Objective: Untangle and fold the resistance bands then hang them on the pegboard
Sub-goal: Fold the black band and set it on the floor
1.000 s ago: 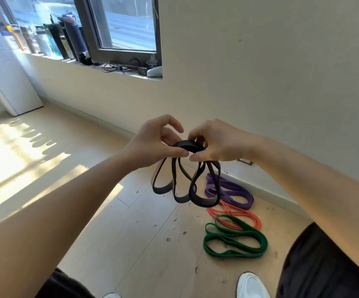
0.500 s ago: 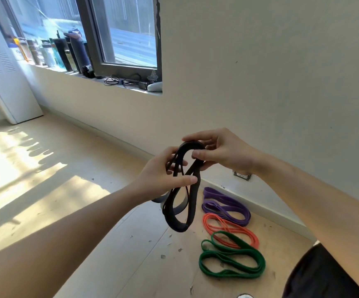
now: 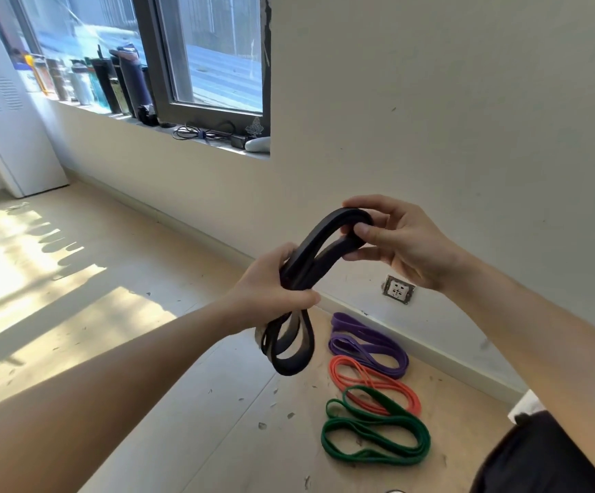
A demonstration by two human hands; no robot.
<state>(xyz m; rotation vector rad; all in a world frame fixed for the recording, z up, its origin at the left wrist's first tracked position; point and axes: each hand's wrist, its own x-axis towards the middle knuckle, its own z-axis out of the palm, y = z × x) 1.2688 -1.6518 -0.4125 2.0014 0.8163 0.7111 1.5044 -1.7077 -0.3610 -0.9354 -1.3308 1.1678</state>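
1. Black band (image 3: 310,254) is up in the air, above and left of the wall socket (image 3: 398,289), gathered into a several-layer fold. Its lower loops dangle uneven below the grip.
2. Left hand (image 3: 271,286) grasps the bundle round its middle, fingers wrapped over the layers, left of the socket.
3. Right hand (image 3: 402,243) sits right above the socket and pinches the top bend of the fold between thumb and fingers.
4. Purple band (image 3: 367,345), orange band (image 3: 370,380) and green band (image 3: 377,435) lie on the floor (image 3: 199,403) below the socket. Purple is nearest it, green farthest, and orange and green overlap at one end.
5. Progress, judged: black looks untangled and its fold is nearly closed, but the loose bottom loops need evening up. The three on the floor look already looped flat, each separate enough.
6. Left to do: finish the black fold and hang all four. No pegboard in view and nothing hung yet, so roughly mid-task.
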